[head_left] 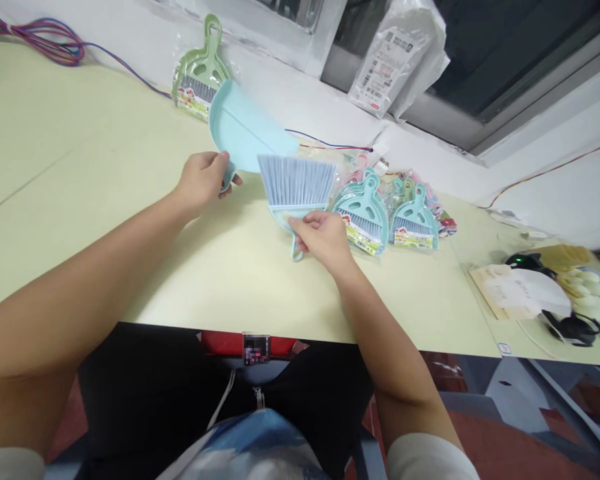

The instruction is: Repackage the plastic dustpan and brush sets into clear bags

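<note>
Left hand in head view: the left hand [204, 179] was closed around the handle of a light-blue plastic dustpan [247, 130].
Right hand: the right hand [326, 239] held a small blue plastic brush with grey-blue bristles [299, 181], bristles pointing away from the person.
Dustpan and brush: both were over the pale-yellow table [280, 293]; whether they touched, I could not tell.
Near wall: one green plastic dustpan set in clear wrapping [207, 63].
</note>
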`<state>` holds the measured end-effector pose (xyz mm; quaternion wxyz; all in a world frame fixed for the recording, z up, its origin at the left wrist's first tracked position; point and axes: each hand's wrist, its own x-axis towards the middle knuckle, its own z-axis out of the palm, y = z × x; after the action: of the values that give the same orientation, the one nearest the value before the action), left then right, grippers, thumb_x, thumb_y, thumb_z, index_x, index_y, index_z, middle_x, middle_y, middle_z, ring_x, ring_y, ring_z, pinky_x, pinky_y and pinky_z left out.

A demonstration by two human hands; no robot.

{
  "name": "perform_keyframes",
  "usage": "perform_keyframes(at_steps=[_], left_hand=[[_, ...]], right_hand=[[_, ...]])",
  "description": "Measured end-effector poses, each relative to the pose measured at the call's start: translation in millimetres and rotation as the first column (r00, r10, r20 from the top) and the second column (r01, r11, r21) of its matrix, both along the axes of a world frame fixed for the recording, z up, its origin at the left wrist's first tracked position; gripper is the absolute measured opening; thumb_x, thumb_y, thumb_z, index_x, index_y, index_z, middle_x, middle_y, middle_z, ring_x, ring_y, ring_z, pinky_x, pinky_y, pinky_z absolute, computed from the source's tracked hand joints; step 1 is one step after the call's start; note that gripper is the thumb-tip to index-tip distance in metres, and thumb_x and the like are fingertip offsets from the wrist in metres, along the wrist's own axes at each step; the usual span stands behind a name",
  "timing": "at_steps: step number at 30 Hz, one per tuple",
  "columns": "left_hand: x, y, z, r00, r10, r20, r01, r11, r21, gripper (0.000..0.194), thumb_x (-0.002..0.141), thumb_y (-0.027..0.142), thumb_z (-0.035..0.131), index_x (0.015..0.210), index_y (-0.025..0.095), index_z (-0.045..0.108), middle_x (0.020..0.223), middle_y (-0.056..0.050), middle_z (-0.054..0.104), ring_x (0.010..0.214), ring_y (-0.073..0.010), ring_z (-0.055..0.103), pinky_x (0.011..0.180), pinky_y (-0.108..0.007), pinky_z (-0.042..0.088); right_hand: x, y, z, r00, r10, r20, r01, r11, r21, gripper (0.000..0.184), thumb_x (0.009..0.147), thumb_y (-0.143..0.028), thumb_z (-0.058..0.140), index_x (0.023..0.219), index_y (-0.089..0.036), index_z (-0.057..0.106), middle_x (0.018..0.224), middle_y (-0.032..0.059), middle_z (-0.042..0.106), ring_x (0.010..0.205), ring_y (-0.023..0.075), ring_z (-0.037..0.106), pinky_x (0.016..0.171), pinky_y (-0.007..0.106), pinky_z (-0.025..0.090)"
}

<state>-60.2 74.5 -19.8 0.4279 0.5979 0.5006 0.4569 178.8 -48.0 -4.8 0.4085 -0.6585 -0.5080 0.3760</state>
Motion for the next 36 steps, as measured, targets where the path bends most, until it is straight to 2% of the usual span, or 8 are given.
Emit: perform_keyframes(at_steps=[5, 10, 16, 19, 25, 27, 31, 36], left_hand=[[-14, -5, 17.9, 0.942, 0.182, -0.281, -0.165, 0.983, 0.083, 0.037, 0.104, 0.030, 0.049, 0.069, 0.020, 0.045, 0.066, -0.001, 0.042, 0.065, -0.0141, 0.039, 0.061, -0.033, 0.030], [-28, -10, 33.6, 0.722, 0.303, -0.622, -0.106, 0.937, 0.333, 0.043, 0.103, 0.016, 0.047, 0.062, 0.020, 0.032, 0.068, -0.003, 0.032, 0.070, -0.0174, 0.032, 0.067, -0.037, 0.026], [-22, -24, 47.7, 0.582, 0.162, -0.797, -0.109, 0.987, 0.121, 0.042, 0.100, 0.023, 0.051, 0.060, 0.023, 0.041, 0.058, -0.007, 0.036, 0.069, -0.0233, 0.039, 0.064, -0.039, 0.029], [-18, -24, 45.5, 0.603, 0.126, -0.788, -0.119, 0.991, 0.068, 0.040, 0.095, 0.026, 0.061, 0.060, 0.023, 0.042, 0.058, -0.006, 0.035, 0.076, -0.0264, 0.050, 0.069, -0.038, 0.034], [-19, -13, 24.8, 0.783, 0.109, -0.613, -0.071, 0.994, 0.087, 0.048, 0.089, 0.026, 0.072, 0.054, 0.024, 0.039, 0.052, -0.004, 0.029, 0.091, -0.0266, 0.056, 0.076, -0.036, 0.036], [-19, -11, 21.6, 0.747, 0.096, -0.658, -0.052, 0.995, 0.086, 0.047, 0.087, 0.027, 0.073, 0.052, 0.023, 0.042, 0.050, -0.003, 0.031, 0.084, -0.0249, 0.056, 0.072, -0.036, 0.035], [-16, -10, 20.2, 0.594, 0.068, -0.801, -0.040, 0.998, 0.055, 0.046, 0.086, 0.032, 0.067, 0.050, 0.024, 0.041, 0.046, -0.003, 0.035, 0.064, -0.0204, 0.049, 0.061, -0.035, 0.030], [-16, -6, 12.0, 0.571, 0.031, -0.821, 0.027, 0.998, 0.056, 0.041, 0.081, 0.035, 0.069, 0.050, 0.023, 0.046, 0.048, -0.004, 0.038, 0.069, -0.0240, 0.056, 0.062, -0.035, 0.030]], right_hand=[[5, 1, -2.3, 0.973, 0.000, 0.231, -0.018, 0.997, 0.077, 0.038, 0.083, -0.051, 0.079, 0.067, -0.024, 0.056, 0.054, -0.0009, 0.064, 0.054, 0.0178, 0.064, 0.055, 0.030, 0.049], [11, 2, 2.9, 0.955, -0.051, 0.291, 0.018, 0.993, 0.115, 0.036, 0.086, -0.053, 0.073, 0.069, -0.024, 0.058, 0.057, -0.0005, 0.063, 0.060, 0.0188, 0.063, 0.061, 0.031, 0.048], [17, 4, -0.1, 0.941, -0.030, 0.338, -0.008, 0.994, 0.110, 0.040, 0.085, -0.055, 0.074, 0.065, -0.024, 0.058, 0.054, -0.0010, 0.061, 0.056, 0.0167, 0.057, 0.061, 0.031, 0.046], [18, 5, -2.0, 0.933, 0.000, 0.361, -0.028, 0.997, 0.074, 0.042, 0.084, -0.056, 0.075, 0.064, -0.024, 0.059, 0.054, -0.0011, 0.061, 0.055, 0.0159, 0.056, 0.059, 0.031, 0.044], [15, 5, -2.3, 0.906, 0.034, 0.423, -0.054, 0.998, 0.036, 0.044, 0.084, -0.055, 0.076, 0.058, -0.024, 0.061, 0.054, 0.0007, 0.062, 0.057, 0.0175, 0.059, 0.063, 0.033, 0.048], [14, 5, -3.2, 0.902, 0.038, 0.431, -0.054, 0.998, 0.026, 0.043, 0.084, -0.054, 0.077, 0.058, -0.024, 0.062, 0.053, 0.0008, 0.061, 0.057, 0.0179, 0.059, 0.063, 0.033, 0.049], [16, 6, -5.5, 0.893, 0.047, 0.447, -0.062, 0.998, 0.018, 0.042, 0.085, -0.055, 0.076, 0.058, -0.025, 0.065, 0.051, 0.0010, 0.060, 0.056, 0.0190, 0.060, 0.062, 0.033, 0.050], [17, 8, -6.5, 0.864, 0.037, 0.501, -0.047, 0.999, 0.007, 0.045, 0.088, -0.055, 0.072, 0.056, -0.024, 0.064, 0.049, 0.0025, 0.059, 0.059, 0.0211, 0.062, 0.063, 0.034, 0.047]])
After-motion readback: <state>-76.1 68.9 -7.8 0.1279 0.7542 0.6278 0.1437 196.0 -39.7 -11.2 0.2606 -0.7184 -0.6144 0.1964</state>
